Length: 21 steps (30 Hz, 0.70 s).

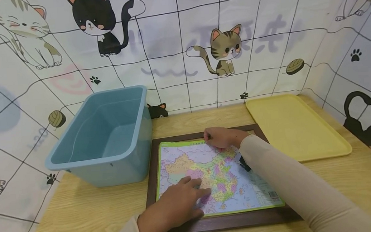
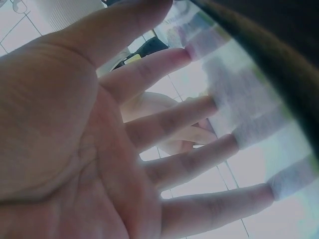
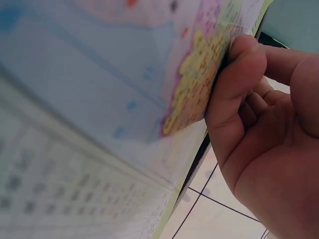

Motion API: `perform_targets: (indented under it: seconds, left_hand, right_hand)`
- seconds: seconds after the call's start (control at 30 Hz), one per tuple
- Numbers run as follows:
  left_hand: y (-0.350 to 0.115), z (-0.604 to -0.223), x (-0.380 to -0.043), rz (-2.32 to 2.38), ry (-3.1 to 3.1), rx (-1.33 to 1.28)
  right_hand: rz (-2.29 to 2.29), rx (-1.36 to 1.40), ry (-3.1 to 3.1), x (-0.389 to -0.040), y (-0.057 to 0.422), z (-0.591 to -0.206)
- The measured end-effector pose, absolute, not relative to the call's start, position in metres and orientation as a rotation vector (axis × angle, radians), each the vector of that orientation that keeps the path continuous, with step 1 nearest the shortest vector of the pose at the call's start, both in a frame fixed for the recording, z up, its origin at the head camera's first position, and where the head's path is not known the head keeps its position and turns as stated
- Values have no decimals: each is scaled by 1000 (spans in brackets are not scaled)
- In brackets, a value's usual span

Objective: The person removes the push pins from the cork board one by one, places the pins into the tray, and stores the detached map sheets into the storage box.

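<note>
A colourful map sheet (image 1: 208, 164) of China with a green border lies over a dark brown frame (image 1: 244, 221). My left hand (image 1: 178, 204) rests on its lower left part, fingers spread and fairly straight. In the left wrist view those fingers (image 2: 174, 119) meet the sheet's shiny surface at their tips. At the sheet's top edge is my right hand (image 1: 220, 137), its fingers bent. The right wrist view shows the thumb and index finger (image 3: 227, 94) brought together, pinching at the edge of the sheet; the exact grip between the tips is hidden.
A deep blue plastic bin (image 1: 95, 163) stands to the left of the frame. A shallow yellow tray (image 1: 296, 126) lies at the right. Everything stands on a wood-grain table (image 1: 72, 213), with a cat-patterned wall covering (image 1: 167, 41) behind and at both sides.
</note>
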State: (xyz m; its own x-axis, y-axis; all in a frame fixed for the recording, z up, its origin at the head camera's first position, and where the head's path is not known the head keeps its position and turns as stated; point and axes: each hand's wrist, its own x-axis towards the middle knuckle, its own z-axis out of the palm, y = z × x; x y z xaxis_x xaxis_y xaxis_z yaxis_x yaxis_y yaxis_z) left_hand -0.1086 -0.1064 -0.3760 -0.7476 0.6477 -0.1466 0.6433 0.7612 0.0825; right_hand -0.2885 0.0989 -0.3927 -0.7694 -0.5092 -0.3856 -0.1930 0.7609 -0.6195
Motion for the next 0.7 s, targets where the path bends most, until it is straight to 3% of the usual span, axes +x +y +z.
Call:
perform_targets:
  seconds: [0.7]
  left_hand:
    - [-106,-374,-108,55,2784,1030]
  right_hand:
    - [-1084,-504,2204,-285,128,-393]
